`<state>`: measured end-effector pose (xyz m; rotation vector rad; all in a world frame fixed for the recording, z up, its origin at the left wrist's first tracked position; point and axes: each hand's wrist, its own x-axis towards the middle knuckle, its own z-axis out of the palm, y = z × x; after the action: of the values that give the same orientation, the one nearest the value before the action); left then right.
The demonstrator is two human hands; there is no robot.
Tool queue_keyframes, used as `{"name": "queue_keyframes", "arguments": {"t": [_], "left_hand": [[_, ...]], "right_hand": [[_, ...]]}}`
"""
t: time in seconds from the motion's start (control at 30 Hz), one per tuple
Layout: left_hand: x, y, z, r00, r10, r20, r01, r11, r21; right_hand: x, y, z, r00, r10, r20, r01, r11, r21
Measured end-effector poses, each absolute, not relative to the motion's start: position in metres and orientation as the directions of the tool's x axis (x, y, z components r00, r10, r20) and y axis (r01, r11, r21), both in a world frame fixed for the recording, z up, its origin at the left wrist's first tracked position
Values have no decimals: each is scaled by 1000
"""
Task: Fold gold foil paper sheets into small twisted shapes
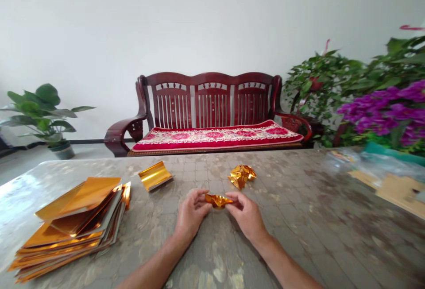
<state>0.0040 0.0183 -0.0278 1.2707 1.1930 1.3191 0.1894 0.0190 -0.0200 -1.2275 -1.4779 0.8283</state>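
A small folded piece of gold foil paper [218, 201] is held just over the table, between my two hands. My left hand [192, 211] pinches its left end between thumb and fingers. The right end is pinched the same way by my right hand [246, 213]. Beyond my right hand lies a crumpled gold foil piece [242, 176]. Past my left hand, a single curled gold foil sheet [155, 175] rests on the table. A thick, uneven stack of gold foil paper [71, 227] sits at the left.
The table [299, 218] has a patterned, glossy cover. At its right edge are cardboard [398, 190], clear plastic packaging [345, 159] and purple flowers [392, 107]. A dark red wooden bench [212, 103] with a red floral cushion stands behind. A potted plant [49, 116] is at the left.
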Motion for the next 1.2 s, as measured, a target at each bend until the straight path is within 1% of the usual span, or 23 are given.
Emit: {"name": "queue_keyframes", "arguments": {"t": [0.13, 0.23, 0.33, 0.4, 0.5, 0.57, 0.63, 0.73, 0.87, 0.97, 1.07, 1.2], "left_hand": [[1, 18, -26, -55, 984, 168, 168, -157, 973], [-2, 16, -26, -110, 964, 240, 242, -208, 948], [-6, 12, -25, -174, 930, 323, 260, -272, 926], [-7, 9, -24, -201, 899, 389, 268, -331, 904], [-7, 7, -22, -232, 853, 467, 268, -406, 874], [-6, 6, -21, -242, 842, 481, 257, -423, 869], [-5, 7, -21, -238, 852, 466, 224, -419, 880], [-3, 8, -21, -209, 896, 391, 109, -376, 920], [1, 7, -17, -121, 966, 228, -74, -238, 968], [4, 6, -12, -27, 991, 127, -185, -130, 974], [6, 5, -9, 41, 995, 91, -250, -78, 965], [7, 5, -10, 61, 995, 82, -248, -64, 967]], "right_hand": [[185, 18, -20, 16, 954, 299, 276, 283, -919], [182, 16, -19, 37, 943, 330, 227, 314, -922], [181, 10, -18, 51, 944, 326, 157, 315, -936], [181, 4, -16, 38, 961, 274, 85, 270, -959], [180, -5, -14, -41, 979, 201, -18, 200, -980], [177, -9, -14, -100, 972, 213, -25, 212, -977], [173, -12, -15, -126, 961, 246, 4, 249, -969], [168, -12, -15, -114, 945, 307, 72, 316, -946], [166, -11, -9, -95, 901, 424, 188, 434, -881], [167, -9, -4, -93, 877, 471, 223, 479, -849], [168, -6, -3, -80, 863, 499, 245, 502, -829], [170, -5, -6, -104, 838, 535, 290, 540, -790]]}}
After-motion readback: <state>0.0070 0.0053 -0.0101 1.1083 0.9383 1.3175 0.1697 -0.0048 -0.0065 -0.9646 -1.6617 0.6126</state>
